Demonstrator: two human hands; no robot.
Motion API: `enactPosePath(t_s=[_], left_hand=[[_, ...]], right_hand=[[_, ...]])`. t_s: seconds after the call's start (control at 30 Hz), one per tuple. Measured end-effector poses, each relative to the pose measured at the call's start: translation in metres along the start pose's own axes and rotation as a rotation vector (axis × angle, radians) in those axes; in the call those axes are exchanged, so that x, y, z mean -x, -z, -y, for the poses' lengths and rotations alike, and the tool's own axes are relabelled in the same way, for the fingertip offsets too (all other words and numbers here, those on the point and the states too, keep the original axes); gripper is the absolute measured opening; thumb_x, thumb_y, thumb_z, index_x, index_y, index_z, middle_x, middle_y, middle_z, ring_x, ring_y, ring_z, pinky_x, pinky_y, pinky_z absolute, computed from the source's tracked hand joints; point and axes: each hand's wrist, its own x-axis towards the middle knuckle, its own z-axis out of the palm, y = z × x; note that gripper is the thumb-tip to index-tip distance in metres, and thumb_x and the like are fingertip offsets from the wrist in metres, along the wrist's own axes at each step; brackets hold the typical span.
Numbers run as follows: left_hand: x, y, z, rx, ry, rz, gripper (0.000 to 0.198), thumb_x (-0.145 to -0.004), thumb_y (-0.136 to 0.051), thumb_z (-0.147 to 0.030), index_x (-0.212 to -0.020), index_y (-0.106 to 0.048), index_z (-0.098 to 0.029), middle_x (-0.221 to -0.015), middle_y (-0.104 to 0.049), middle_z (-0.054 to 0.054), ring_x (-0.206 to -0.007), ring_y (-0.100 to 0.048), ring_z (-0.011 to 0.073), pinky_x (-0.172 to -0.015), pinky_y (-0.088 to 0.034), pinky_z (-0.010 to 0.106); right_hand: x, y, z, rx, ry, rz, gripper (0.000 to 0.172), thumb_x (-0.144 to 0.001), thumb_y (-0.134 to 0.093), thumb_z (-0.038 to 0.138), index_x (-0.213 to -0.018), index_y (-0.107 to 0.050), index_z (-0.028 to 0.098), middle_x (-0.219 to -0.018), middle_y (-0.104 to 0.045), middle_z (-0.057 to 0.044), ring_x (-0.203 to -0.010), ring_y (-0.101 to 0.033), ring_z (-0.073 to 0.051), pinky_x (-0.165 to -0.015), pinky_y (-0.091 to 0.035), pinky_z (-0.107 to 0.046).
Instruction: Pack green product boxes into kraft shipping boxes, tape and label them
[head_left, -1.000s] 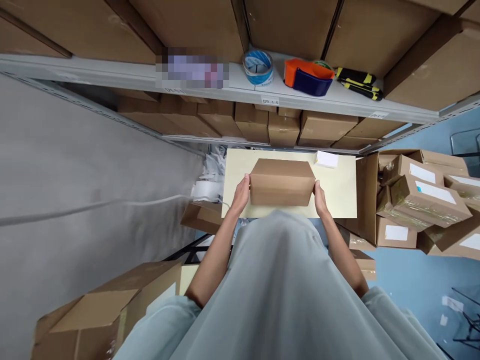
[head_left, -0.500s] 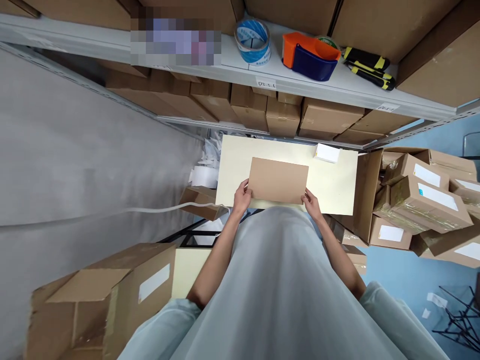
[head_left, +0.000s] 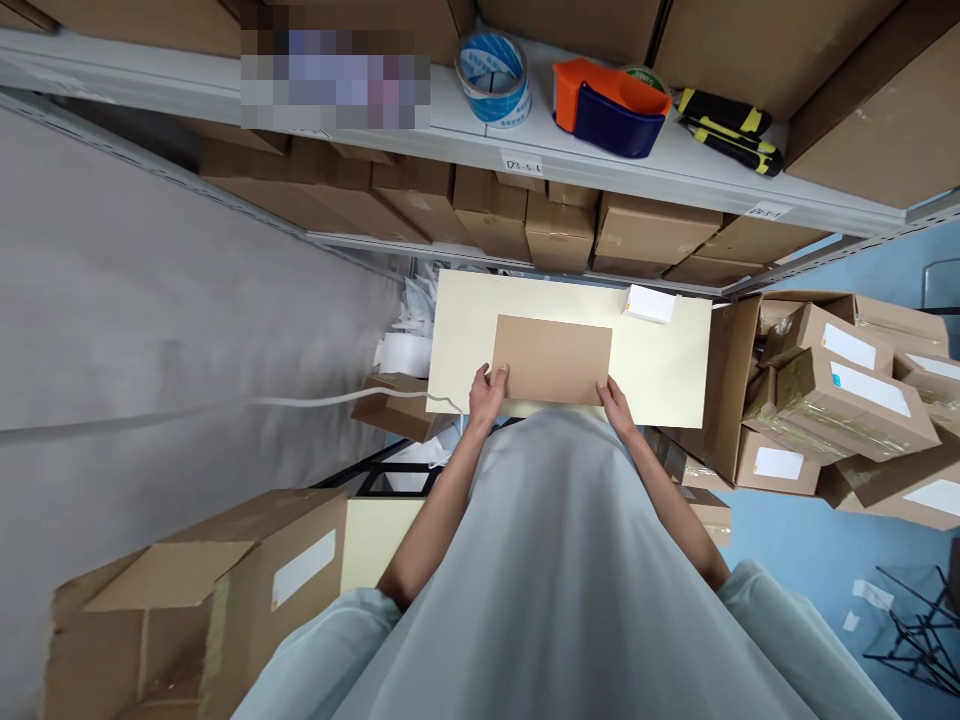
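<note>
A flat brown rectangle of cardboard (head_left: 553,358) lies over the pale tabletop (head_left: 667,390), close to my body. My left hand (head_left: 487,394) grips its lower left corner, thumb on top and fingers along the left edge. At its lower right corner my right hand (head_left: 615,406) has the edge between thumb and fingers. Whether the cardboard is a single sheet or a flattened box, I cannot tell. Behind it, near the table's back edge, sits a small white box (head_left: 649,304).
Above the table runs a grey shelf (head_left: 450,135) with a tape roll (head_left: 493,80), an orange and blue tape dispenser (head_left: 611,108) and black-yellow utility knives (head_left: 731,130). Packed cartons (head_left: 862,400) fill a big box on the right. An open carton (head_left: 187,600) stands lower left. A white cable (head_left: 330,400) hangs left.
My left thumb has moved onto the cardboard's face. My right hand has shifted slightly along the right corner. The whole view has drifted a little, and the cardboard stays in both hands.
</note>
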Motion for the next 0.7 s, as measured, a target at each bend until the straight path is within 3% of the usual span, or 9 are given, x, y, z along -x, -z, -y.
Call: enactPosePath(t_s=[0.13,0.27,0.37,0.47,0.7], left_hand=[[0.009,0.01,-0.021,0.012,-0.039,-0.019,0.071,-0.102,-0.062,-0.068,-0.149,-0.066,-0.016,-0.144,-0.074,0.02,-0.141,-0.067,0.0341,-0.123,-0.048,0.047],[0.012,0.013,-0.052,0.065,-0.25,-0.05,0.066,-0.105,-0.055,-0.069,-0.141,-0.072,-0.017,-0.143,-0.075,0.017,-0.134,-0.069,0.0315,-0.117,-0.052,0.043],[0.006,0.01,-0.067,0.039,-0.382,-0.025,0.061,-0.103,-0.061,-0.066,-0.139,-0.075,-0.019,-0.137,-0.078,0.015,-0.125,-0.072,0.0299,-0.109,-0.056,0.041],[-0.004,0.003,-0.07,-0.037,-0.409,-0.033,0.056,-0.1,-0.067,-0.059,-0.138,-0.077,-0.02,-0.131,-0.079,0.014,-0.121,-0.073,0.0296,-0.107,-0.057,0.041],[-0.026,-0.01,-0.064,-0.128,-0.325,-0.044,0.051,-0.1,-0.064,-0.052,-0.137,-0.078,-0.02,-0.125,-0.079,0.013,-0.121,-0.071,0.03,-0.114,-0.053,0.042]], right_hand=[[0.003,0.005,0.021,0.049,0.09,-0.017,0.083,-0.101,-0.054,0.082,-0.161,-0.06,0.026,-0.157,-0.07,-0.011,-0.148,-0.062,-0.033,-0.126,-0.049,-0.051],[-0.008,0.022,0.045,0.154,0.189,-0.125,0.086,-0.097,-0.067,0.077,-0.164,-0.058,0.025,-0.152,-0.072,-0.014,-0.137,-0.067,-0.034,-0.121,-0.052,-0.054],[-0.021,0.034,0.058,0.194,0.226,-0.203,0.081,-0.098,-0.067,0.073,-0.162,-0.061,0.023,-0.152,-0.073,-0.014,-0.133,-0.068,-0.033,-0.117,-0.055,-0.052],[-0.03,0.037,0.066,0.169,0.221,-0.193,0.076,-0.102,-0.061,0.073,-0.158,-0.066,0.021,-0.148,-0.076,-0.013,-0.128,-0.072,-0.032,-0.11,-0.061,-0.049],[-0.036,0.028,0.068,0.171,0.168,-0.22,0.077,-0.103,-0.058,0.073,-0.155,-0.068,0.018,-0.134,-0.082,-0.012,-0.116,-0.077,-0.031,-0.091,-0.067,-0.042]])
